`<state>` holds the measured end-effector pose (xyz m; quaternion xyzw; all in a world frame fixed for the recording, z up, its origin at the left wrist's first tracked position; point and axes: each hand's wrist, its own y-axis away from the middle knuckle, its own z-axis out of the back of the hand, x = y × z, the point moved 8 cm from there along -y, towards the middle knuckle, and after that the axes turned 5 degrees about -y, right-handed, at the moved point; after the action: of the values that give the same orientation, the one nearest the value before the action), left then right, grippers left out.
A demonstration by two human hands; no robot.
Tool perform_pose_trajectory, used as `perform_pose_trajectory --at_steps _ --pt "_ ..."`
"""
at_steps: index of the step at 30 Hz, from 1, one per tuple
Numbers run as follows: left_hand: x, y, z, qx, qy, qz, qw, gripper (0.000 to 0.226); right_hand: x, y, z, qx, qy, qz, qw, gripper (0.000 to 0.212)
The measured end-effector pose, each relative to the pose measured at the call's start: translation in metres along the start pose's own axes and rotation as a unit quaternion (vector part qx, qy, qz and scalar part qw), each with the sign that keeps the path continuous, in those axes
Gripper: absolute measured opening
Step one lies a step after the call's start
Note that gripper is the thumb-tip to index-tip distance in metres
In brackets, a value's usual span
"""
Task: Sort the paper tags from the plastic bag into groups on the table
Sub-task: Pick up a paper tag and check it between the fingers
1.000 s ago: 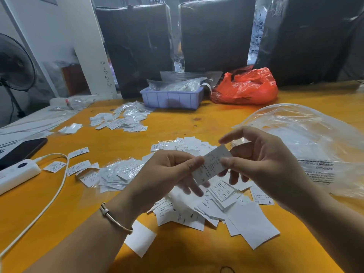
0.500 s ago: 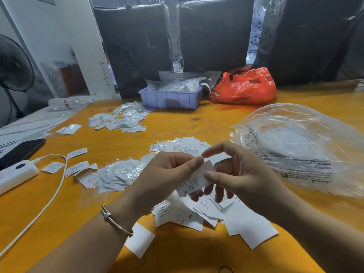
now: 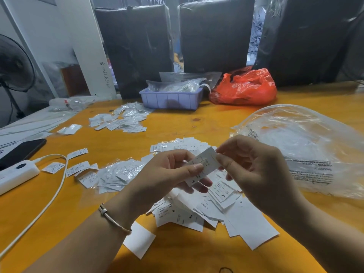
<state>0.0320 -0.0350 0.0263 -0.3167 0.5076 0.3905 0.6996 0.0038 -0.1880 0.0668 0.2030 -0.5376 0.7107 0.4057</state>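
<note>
Over the middle of the orange table [image 3: 206, 119] my left hand [image 3: 169, 174] and my right hand [image 3: 254, 170] pinch one white paper tag [image 3: 204, 166] between them, the left at its lower edge, the right at its upper right corner. An "S" shows on the tag's lower end. Beneath the hands lies a loose heap of white tags [image 3: 216, 211], one marked "XL". The clear plastic bag [image 3: 307, 146] lies crumpled at the right. Groups of tags lie at the left [image 3: 116, 174], behind the hands [image 3: 181, 144] and at the far left [image 3: 120, 121].
A lilac tray [image 3: 169, 98] with clear bags and a red plastic bag [image 3: 246, 87] stand at the back, black wrapped bundles behind them. A white power bank [image 3: 17, 174] with its cable and a dark phone [image 3: 21, 150] lie at the left edge. A fan [image 3: 13, 67] stands far left.
Both hands dipped toward the heap with the tag, then lifted again. The right hand's pinch has shifted to the tag's upper corner.
</note>
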Motion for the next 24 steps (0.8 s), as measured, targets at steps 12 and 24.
perform_pose_trajectory --at_steps 12,24 --pt "0.001 -0.001 0.003 -0.022 0.014 -0.013 1.000 0.011 0.002 0.004 -0.013 0.065 -0.018 0.016 0.998 0.009" --pt "0.030 0.022 0.131 -0.333 -0.181 0.121 0.917 0.009 -0.007 -0.017 0.034 -0.056 0.171 0.040 0.983 0.006"
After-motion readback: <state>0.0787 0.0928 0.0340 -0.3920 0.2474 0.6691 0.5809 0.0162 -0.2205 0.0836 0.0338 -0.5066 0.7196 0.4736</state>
